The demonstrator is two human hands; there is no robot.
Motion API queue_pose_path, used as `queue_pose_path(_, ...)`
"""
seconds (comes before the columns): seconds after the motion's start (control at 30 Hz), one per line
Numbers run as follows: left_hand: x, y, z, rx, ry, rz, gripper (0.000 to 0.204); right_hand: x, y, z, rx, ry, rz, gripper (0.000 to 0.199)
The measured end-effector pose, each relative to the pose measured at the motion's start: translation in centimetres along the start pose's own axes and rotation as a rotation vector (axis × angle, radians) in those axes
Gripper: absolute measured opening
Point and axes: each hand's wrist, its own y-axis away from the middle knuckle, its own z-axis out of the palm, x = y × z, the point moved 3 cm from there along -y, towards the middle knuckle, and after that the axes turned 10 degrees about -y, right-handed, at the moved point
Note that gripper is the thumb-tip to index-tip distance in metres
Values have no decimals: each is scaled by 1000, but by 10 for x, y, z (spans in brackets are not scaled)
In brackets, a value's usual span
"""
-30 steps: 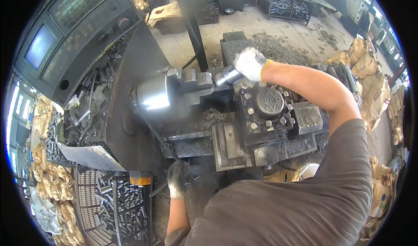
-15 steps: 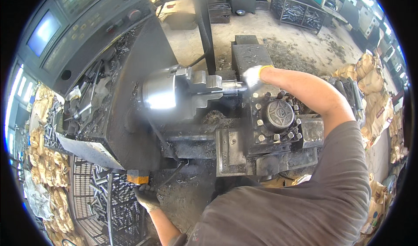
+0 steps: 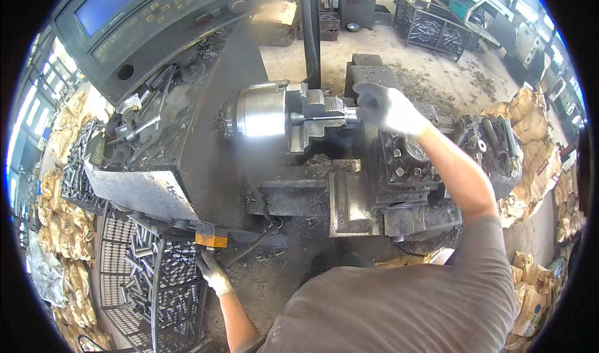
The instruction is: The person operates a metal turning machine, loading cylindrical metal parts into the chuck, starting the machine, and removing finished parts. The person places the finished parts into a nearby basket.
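My right hand (image 3: pixel 390 107), in a white glove with dark, dirty fingers, is closed beside the end of a short metal tube (image 3: pixel 353 115). Whatever its fingers may hold is hidden. That tube sits in the jaws of a lathe chuck (image 3: pixel 265 117). Below the hand is the tool post (image 3: pixel 409 156) with its square-headed bolts, its round cap partly covered by my wrist. Low on the left, my left hand (image 3: pixel 215 277), also gloved, has its fingers stretched toward an orange block (image 3: pixel 211 239) under the machine's front; whether they touch it I cannot tell.
A mesh basket (image 3: pixel 115 289) of cut metal tubes stands at the lower left. The control panel with a blue screen (image 3: pixel 105 6) rises at the upper left. Metal parts lie on the machine ledge (image 3: pixel 140 178). Brown sacks (image 3: pixel 536 162) are stacked at the right. Another metal crate (image 3: pixel 430 31) stands behind.
The view has shifted, so the machine appears farther right. My right hand has moved up and right, its forearm now across the tool post's cap. My left hand stays near the orange block.
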Motion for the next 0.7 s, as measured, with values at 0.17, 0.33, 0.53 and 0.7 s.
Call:
queue_pose_path(0.17, 197, 27, -45, 244, 32, 815, 49, -74, 146, 39, -10, -342, -120, 28)
queue_pose_path(0.33, 423, 10, -9, 62, -49, 1234, 37, -65, 218, 94, 10, -539, 271, 30)
queue_pose_path(0.53, 571, -93, 99, 48, -487, 989, 80, -33, 261, 99, 18, -433, 278, 40)
queue_pose_path(0.7, 586, -141, 123, 63, -688, 970, 77, -15, 269, 103, -18, -476, 255, 40)
